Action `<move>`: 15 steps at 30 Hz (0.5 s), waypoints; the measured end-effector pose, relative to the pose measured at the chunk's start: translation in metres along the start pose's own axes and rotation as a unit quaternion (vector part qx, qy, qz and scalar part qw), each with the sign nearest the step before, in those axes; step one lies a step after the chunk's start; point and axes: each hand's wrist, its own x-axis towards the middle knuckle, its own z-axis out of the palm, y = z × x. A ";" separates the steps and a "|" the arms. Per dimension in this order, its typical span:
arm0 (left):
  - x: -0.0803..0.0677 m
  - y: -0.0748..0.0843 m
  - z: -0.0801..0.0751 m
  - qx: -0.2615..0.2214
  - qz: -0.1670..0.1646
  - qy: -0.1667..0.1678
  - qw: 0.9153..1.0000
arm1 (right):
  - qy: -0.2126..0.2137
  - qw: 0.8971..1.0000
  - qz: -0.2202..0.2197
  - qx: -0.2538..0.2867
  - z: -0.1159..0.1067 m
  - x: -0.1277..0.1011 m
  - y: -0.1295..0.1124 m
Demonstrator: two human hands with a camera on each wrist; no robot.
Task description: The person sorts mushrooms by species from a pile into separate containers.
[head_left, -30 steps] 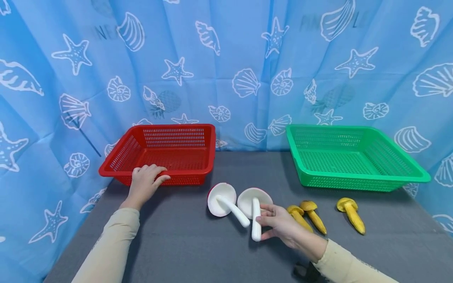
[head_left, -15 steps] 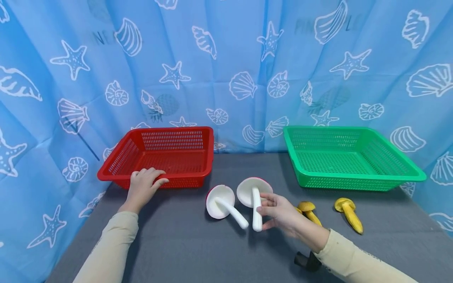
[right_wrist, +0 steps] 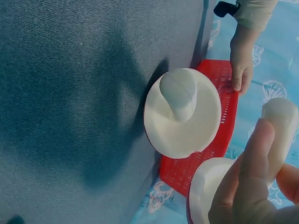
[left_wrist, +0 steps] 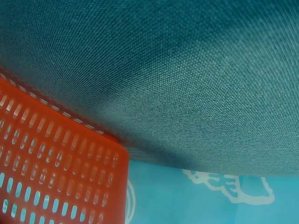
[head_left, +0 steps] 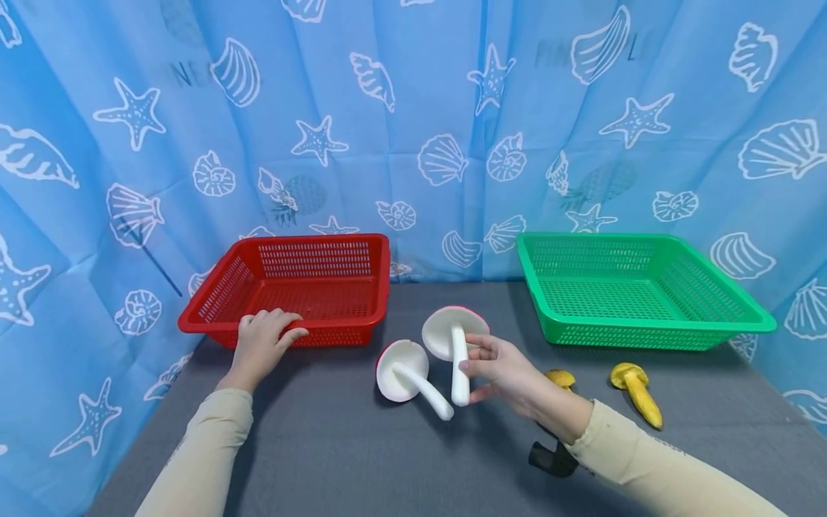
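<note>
A person's right hand [head_left: 500,375] holds a red-capped mushroom [head_left: 459,359] by its white stalk, thumb and fingers closed only as far as the stalk's thickness allows; the slim stem likely gives a surer pinch than the broad cap, which tips its pale underside toward the wearer; the shadow below suggests it is raised off the gray cloth [head_left: 310,445]. At eight o'clock from it, near but apart, a second red-capped mushroom [head_left: 413,378] lies gills up, its stalk pointing to four o'clock and within easy reach. At ten o'clock, the left hand [head_left: 263,337] has its fingers bent over the near rim of a red basket [head_left: 342,323], thumb outside, a narrow hold that may serve to steady it; how hard it presses cannot be told. A green basket [head_left: 646,325] sits at two o'clock, untouched, leaving an open lane between the two containers; at three o'clock, a yellow mushroom [head_left: 561,378] shows little more than its cap beyond the right forearm, while another yellow mushroom [head_left: 637,391] lies farther out, just past three, its stalk toward five; a shell-printed curtain [head_left: 400,93] hangs at twelve.
</note>
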 end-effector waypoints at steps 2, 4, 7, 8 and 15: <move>0.000 0.000 0.000 0.001 0.001 0.000 1.000 | 0.002 1.000 0.001 -0.001 0.001 0.002 -0.001; 0.000 -0.001 0.000 0.001 0.002 0.000 1.000 | 0.005 1.000 0.002 0.000 0.002 0.004 -0.002; 0.001 -0.002 0.000 0.003 0.003 0.002 1.000 | 0.009 1.000 0.004 0.005 0.003 0.007 -0.004; 0.001 -0.002 0.001 0.003 0.003 0.003 1.000 | 0.009 1.000 0.004 0.006 0.004 0.009 -0.005; 0.000 -0.001 0.003 0.009 0.008 0.016 1.000 | 0.004 1.000 0.001 0.015 0.007 0.016 -0.009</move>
